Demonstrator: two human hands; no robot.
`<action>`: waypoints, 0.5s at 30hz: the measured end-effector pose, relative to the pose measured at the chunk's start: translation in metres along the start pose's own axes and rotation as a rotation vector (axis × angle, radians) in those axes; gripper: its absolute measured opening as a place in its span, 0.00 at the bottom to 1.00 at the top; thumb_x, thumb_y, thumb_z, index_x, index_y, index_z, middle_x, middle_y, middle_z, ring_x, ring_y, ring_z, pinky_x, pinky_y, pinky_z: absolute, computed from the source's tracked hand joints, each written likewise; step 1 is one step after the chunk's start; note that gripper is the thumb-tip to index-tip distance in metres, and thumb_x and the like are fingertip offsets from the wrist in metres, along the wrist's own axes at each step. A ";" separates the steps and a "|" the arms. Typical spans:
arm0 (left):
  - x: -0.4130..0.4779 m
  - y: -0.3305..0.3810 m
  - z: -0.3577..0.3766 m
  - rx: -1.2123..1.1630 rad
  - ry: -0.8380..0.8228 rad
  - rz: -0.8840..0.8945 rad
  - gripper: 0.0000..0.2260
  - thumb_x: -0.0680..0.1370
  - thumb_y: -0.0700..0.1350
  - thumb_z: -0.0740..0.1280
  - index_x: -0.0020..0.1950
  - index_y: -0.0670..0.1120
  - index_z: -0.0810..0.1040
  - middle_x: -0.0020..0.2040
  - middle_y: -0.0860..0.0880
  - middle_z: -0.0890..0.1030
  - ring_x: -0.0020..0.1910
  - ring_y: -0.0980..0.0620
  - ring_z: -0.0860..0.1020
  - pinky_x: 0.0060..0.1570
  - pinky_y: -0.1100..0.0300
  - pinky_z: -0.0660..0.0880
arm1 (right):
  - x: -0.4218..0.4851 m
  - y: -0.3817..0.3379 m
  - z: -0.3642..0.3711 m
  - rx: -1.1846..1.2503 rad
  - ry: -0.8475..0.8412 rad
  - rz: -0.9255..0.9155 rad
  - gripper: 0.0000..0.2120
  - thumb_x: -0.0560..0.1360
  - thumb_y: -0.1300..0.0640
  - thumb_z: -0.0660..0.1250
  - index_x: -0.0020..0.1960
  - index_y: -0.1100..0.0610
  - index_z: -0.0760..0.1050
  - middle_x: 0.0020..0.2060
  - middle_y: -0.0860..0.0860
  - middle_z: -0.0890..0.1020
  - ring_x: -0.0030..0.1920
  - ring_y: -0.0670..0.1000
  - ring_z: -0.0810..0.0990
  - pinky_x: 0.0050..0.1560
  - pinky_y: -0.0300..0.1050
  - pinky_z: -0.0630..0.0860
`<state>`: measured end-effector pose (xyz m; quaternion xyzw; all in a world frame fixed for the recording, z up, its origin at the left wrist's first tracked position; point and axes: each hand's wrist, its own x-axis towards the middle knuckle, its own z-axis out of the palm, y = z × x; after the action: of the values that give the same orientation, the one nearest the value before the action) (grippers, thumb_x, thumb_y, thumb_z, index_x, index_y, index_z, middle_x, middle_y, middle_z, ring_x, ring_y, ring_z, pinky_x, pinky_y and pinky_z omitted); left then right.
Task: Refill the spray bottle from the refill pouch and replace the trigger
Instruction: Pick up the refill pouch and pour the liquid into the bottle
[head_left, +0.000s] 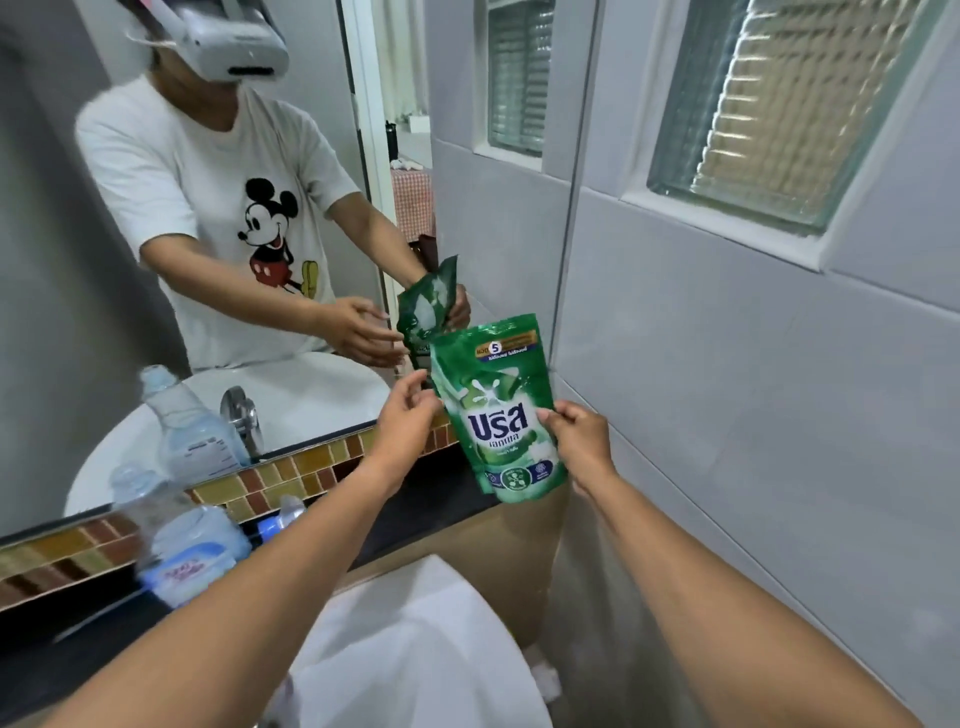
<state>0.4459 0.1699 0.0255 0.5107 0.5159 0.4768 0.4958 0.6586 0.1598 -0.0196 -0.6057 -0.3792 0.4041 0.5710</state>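
The green refill pouch (498, 410) is held upright above the black counter (431, 501), close to the mirror. My right hand (576, 441) pinches its right edge. At the pouch's left edge my left hand (408, 415) hovers with its fingers apart; the mirror shows it holding nothing. The clear spray bottle (179, 540) with a pale blue label stands on the counter at the left, blurred, with no trigger on its neck that I can make out. Beside it lies a small blue-and-white object (283, 517), too blurred to identify.
A large mirror (78, 260) fills the wall ahead above a band of brown mosaic tiles (311, 467). It reflects a white basin and a chrome tap. A grey tiled wall (753, 415) with glass-block windows stands close on the right.
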 end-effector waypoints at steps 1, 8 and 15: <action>-0.007 0.014 -0.013 0.017 0.052 0.066 0.19 0.81 0.43 0.65 0.73 0.48 0.69 0.58 0.49 0.79 0.59 0.49 0.78 0.55 0.59 0.76 | -0.008 -0.005 0.003 -0.016 -0.027 -0.004 0.04 0.77 0.63 0.70 0.50 0.58 0.82 0.41 0.51 0.86 0.36 0.47 0.85 0.36 0.40 0.82; -0.045 0.109 -0.082 0.803 -0.058 0.253 0.25 0.73 0.60 0.73 0.68 0.52 0.78 0.62 0.50 0.82 0.58 0.51 0.79 0.61 0.51 0.76 | -0.074 -0.042 0.039 -0.125 -0.221 -0.066 0.06 0.77 0.61 0.70 0.43 0.54 0.82 0.38 0.52 0.87 0.42 0.56 0.87 0.44 0.52 0.84; -0.079 0.146 -0.109 0.916 -0.085 0.246 0.08 0.73 0.54 0.75 0.46 0.51 0.85 0.45 0.50 0.86 0.45 0.49 0.83 0.52 0.47 0.81 | -0.123 -0.062 0.067 -0.002 -0.368 -0.084 0.05 0.78 0.63 0.68 0.45 0.58 0.81 0.43 0.56 0.86 0.41 0.53 0.84 0.40 0.45 0.82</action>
<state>0.3441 0.0959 0.1789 0.7529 0.5882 0.2340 0.1800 0.5498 0.0759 0.0482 -0.5059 -0.5026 0.4834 0.5077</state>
